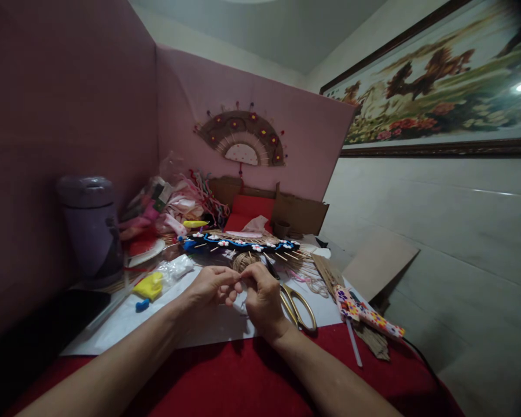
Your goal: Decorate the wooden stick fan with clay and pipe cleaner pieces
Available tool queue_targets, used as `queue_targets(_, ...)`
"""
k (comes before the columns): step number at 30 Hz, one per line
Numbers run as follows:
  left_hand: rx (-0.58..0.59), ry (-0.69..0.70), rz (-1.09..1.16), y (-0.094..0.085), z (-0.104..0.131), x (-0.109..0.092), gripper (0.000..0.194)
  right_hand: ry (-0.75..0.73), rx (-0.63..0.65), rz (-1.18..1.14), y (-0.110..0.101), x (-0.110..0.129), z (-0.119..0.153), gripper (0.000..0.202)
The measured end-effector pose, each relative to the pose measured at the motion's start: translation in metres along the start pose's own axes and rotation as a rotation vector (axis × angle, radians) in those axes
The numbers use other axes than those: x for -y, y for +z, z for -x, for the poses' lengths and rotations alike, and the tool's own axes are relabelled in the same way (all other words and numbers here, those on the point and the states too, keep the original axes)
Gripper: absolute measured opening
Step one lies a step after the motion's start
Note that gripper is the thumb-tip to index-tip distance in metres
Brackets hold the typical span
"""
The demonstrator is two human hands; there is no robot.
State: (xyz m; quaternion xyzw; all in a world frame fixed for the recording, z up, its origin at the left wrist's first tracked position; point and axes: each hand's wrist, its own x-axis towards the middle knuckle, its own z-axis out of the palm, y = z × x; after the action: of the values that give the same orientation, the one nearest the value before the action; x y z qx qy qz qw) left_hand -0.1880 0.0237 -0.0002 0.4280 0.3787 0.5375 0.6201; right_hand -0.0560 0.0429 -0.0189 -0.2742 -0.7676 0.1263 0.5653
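Above the white paper [173, 330], my left hand [215, 288] and my right hand [263, 292] meet with thumbs and fingertips pinched together. Whatever lies between the fingertips is too small to make out. Just behind them sits a ball of brown twine [244, 262]. Beyond it lies a black fan [252, 243] with white clay-like flowers, a blue wavy line and wooden sticks. Gold-handled scissors [301, 310] rest close to my right hand, their blades partly hidden. A yellow clay-like lump [150, 285] and a small blue lump [142, 305] lie left of my left hand.
A purple tumbler [93, 231] stands at the left, near a dark flat object [47, 318]. Craft materials [178, 202] pile up behind. A brown fan [247, 130] hangs on the pink panel. Flower-patterned material [369, 313] and cardboard [380, 260] lie right, on the red cloth's side.
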Motion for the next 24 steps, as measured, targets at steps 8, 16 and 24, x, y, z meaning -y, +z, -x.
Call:
queue_targets(8, 0.053, -0.024, 0.077, 0.0001, 0.0000, 0.0003, 0.010, 0.000, -0.027, -0.035, -0.0015, 0.0019, -0.0015, 0.022)
queue_targets(16, 0.026, -0.031, 0.057, 0.0029, 0.0012, -0.0059, 0.012, -0.003, -0.015, -0.041, -0.0038, 0.0056, -0.0025, 0.022)
queue_targets(24, -0.061, -0.001, 0.051, 0.0072, 0.0010, -0.0002, 0.014, -0.001, -0.011, 0.007, -0.0001, 0.0009, 0.0010, 0.023)
